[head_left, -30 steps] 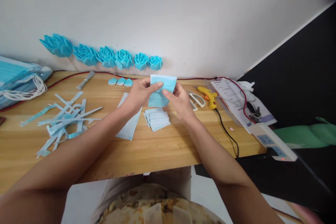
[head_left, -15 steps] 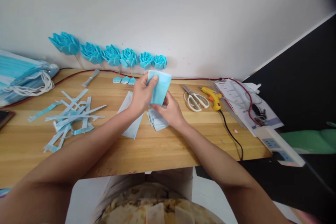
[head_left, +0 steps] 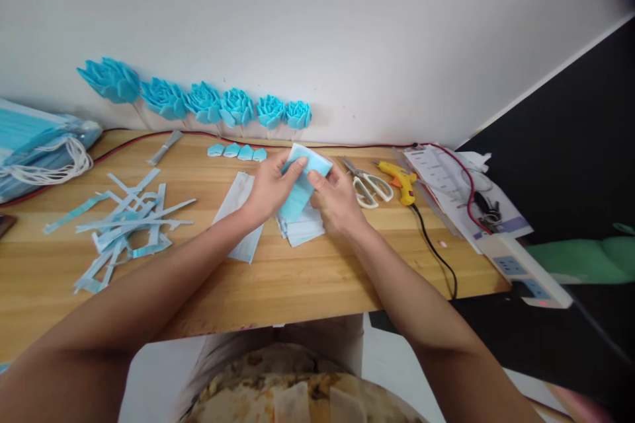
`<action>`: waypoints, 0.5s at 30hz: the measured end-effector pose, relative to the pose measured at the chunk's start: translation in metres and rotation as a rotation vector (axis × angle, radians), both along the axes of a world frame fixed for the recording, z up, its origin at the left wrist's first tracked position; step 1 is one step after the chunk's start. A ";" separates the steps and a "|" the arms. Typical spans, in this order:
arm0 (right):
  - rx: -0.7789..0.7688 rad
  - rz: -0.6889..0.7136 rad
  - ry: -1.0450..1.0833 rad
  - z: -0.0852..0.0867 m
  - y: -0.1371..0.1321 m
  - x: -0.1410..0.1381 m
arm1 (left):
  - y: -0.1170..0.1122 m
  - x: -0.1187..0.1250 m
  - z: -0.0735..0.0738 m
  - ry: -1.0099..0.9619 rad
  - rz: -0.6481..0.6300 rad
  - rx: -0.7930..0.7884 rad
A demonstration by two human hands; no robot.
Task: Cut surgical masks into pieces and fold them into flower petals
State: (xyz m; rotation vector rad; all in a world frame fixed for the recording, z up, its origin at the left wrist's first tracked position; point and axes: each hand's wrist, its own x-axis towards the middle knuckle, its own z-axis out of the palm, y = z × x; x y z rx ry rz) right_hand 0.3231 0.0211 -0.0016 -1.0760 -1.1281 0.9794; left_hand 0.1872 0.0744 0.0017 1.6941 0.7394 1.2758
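Both my hands pinch one light blue mask piece (head_left: pixel 302 180), held tilted just above a small stack of cut blue pieces (head_left: pixel 303 229) on the wooden table (head_left: pixel 317 271). My left hand (head_left: pixel 268 186) grips the piece's left side, thumb on top. My right hand (head_left: pixel 338 197) grips its right edge. A larger flat blue mask sheet (head_left: pixel 239 211) lies under my left wrist. Several small folded blue petals (head_left: pixel 237 151) sit in a row behind my hands.
Several blue fabric roses (head_left: pixel 198 100) lean on the white wall. Cut blue strips (head_left: pixel 124 221) litter the left; a mask pile (head_left: pixel 34 145) lies far left. White scissors (head_left: pixel 366 186), a yellow glue gun (head_left: pixel 399 180), papers (head_left: pixel 449 188) and a power strip (head_left: pixel 523 271) are to the right.
The blue piece has come down from upright in front of me to a tilt just over the stack. My right hand moved from beneath the piece back to its right edge.
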 end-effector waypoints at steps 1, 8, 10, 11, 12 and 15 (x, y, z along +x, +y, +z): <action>0.014 -0.046 -0.033 0.001 0.001 0.003 | -0.002 0.000 0.000 0.023 -0.025 0.009; 0.164 -0.215 -0.187 0.002 0.003 0.015 | -0.006 0.000 0.004 0.027 -0.089 -0.045; 0.181 -0.235 -0.251 0.004 0.002 0.015 | -0.006 0.000 0.004 -0.035 -0.188 -0.186; 0.184 -0.248 -0.282 0.004 0.001 0.016 | -0.006 0.001 0.003 -0.076 -0.241 -0.276; 0.187 -0.259 -0.308 0.005 0.000 0.016 | -0.007 0.002 0.002 -0.119 -0.288 -0.365; 0.198 -0.279 -0.348 0.005 0.000 0.016 | -0.008 0.004 0.002 -0.213 -0.360 -0.558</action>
